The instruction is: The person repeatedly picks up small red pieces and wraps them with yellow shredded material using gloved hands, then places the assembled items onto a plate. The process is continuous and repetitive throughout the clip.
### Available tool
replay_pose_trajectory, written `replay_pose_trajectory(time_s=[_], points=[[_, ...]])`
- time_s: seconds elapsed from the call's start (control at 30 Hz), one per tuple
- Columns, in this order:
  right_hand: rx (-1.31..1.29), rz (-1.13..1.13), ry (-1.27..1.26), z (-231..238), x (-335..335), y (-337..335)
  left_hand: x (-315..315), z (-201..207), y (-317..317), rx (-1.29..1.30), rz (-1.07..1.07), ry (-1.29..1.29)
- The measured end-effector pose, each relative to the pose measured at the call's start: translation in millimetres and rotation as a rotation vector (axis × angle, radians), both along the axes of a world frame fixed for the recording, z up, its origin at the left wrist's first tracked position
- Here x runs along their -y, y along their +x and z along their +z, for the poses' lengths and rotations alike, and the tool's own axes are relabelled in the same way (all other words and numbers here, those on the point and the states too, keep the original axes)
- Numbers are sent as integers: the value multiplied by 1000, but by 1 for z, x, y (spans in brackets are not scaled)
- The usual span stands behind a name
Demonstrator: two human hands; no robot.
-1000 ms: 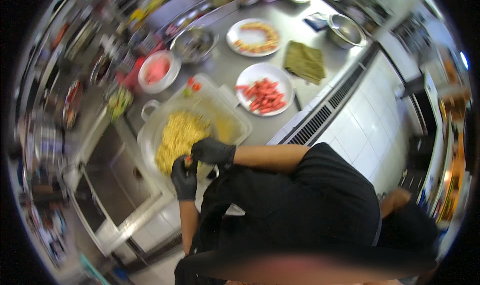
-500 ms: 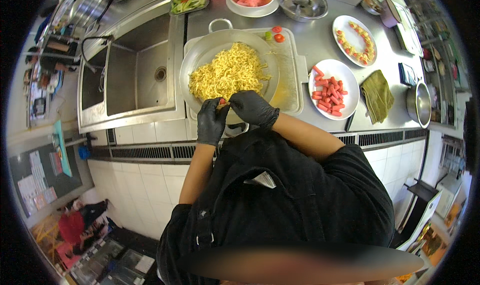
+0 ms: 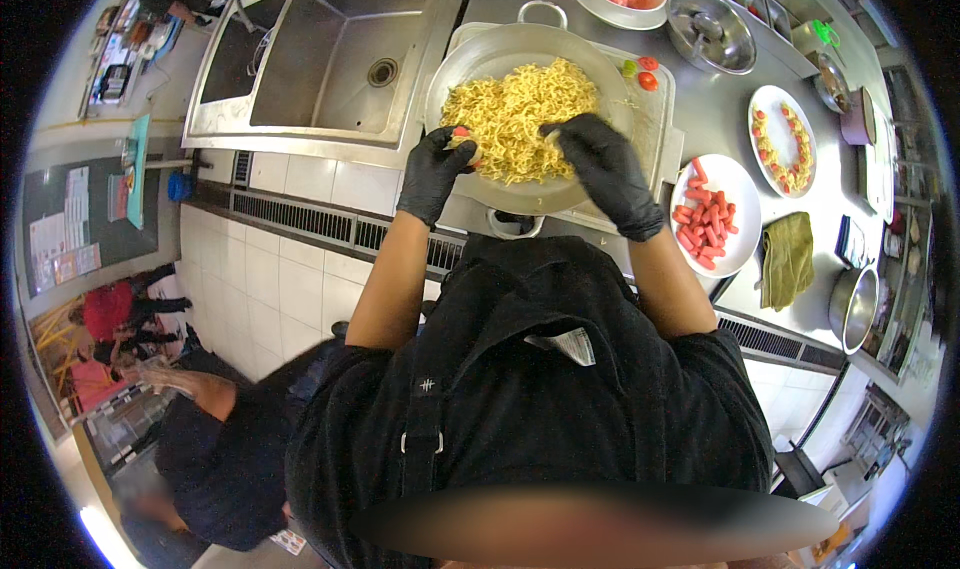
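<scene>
In front of me a wide, shallow metal pan (image 3: 612, 81) holds a heap of yellow noodles (image 3: 525, 109). My left hand (image 3: 432, 177), in a black glove, pinches a short pink sausage piece (image 3: 460, 132) over the pan's left edge. Something pale, seemingly noodle, shows around that piece. Also gloved in black, my right hand (image 3: 605, 177) reaches over the pan's right side. Its fingertips are pressed together at the noodles, and I cannot make out whether any strands are between them. To the right, a white plate (image 3: 745, 244) carries many sausage pieces (image 3: 710, 219).
The pan rests on a metal tray (image 3: 655, 119) with red tomato slices (image 3: 648, 80). Noodle-and-sausage pieces curve along another white plate (image 3: 784, 141). A green towel (image 3: 788, 259) and steel bowls (image 3: 742, 44) lie further right. Left is a sink (image 3: 310, 69); a co-worker (image 3: 230, 439) is behind me at left.
My hands have moved apart: the left keeps the sausage piece while the right has gone to the noodles. The view has shifted, and a co-worker has appeared at the lower left.
</scene>
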State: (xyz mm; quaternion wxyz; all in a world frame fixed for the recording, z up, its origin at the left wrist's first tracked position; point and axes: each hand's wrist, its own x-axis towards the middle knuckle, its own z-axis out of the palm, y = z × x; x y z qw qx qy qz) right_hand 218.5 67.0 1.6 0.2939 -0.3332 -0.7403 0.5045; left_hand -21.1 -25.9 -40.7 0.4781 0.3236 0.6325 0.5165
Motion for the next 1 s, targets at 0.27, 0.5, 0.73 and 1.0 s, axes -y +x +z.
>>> replay_pose_trajectory(time_s=[0.27,0.5,0.73,1.0], points=[[-45,-307,403,-64,-25,-35,0,11,2,533,-30,40],[631,-246,612,-72,-11,-38,7,7,-19,340,-157,130],[656,-337,646,-28,2,-41,1,16,-21,87,-224,207],[5,8,135,-2,27,-74,-9,16,-15,-127,-348,379]])
